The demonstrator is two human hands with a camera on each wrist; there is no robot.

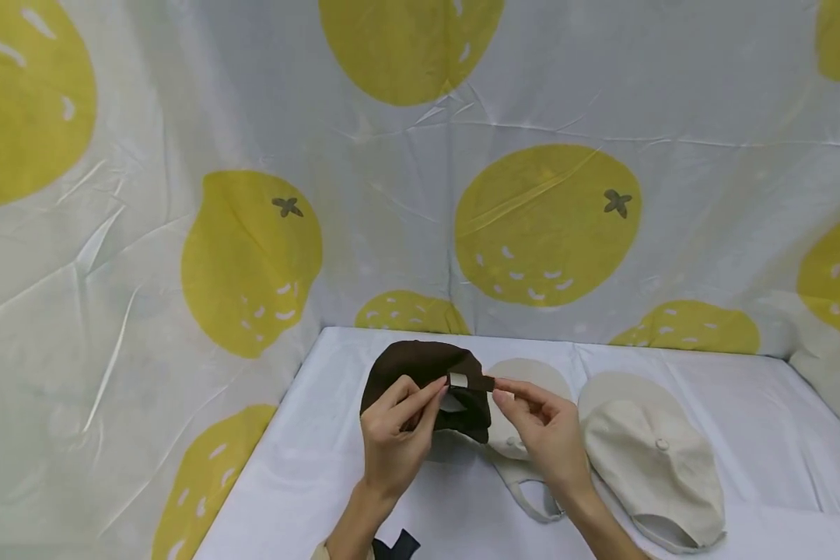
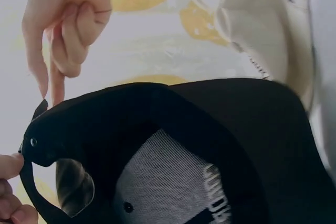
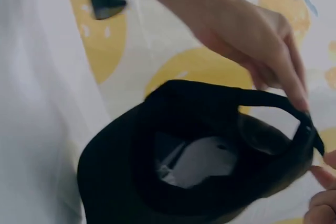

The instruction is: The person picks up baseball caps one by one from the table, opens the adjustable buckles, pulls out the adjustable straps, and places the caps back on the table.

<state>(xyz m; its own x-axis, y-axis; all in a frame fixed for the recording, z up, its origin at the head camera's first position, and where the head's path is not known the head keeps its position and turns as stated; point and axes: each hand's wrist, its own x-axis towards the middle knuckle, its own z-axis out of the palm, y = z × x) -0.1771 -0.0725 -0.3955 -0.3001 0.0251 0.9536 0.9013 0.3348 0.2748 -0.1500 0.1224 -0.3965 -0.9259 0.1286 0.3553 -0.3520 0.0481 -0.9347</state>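
A dark brown baseball cap (image 1: pixel 413 362) is held up above the white table (image 1: pixel 280 474) with its back strap towards me. My left hand (image 1: pixel 395 435) pinches the strap beside a small silvery buckle (image 1: pixel 458 380). On the other side, my right hand (image 1: pixel 546 428) pinches the strap's free end (image 1: pixel 487 383) between thumb and fingers. The left wrist view shows the cap's inside, with a pale mesh lining (image 2: pixel 163 171) and some white lettering. A snap-like metal dot (image 2: pixel 34 142) sits near the strap opening.
Two beige caps lie on the table: one (image 1: pixel 651 443) to the right, the other (image 1: pixel 532 373) partly behind the dark cap and my right hand. A lemon-print sheet (image 1: pixel 385 202) hangs around the back and left. A black band (image 1: pixel 397 546) shows near my left wrist.
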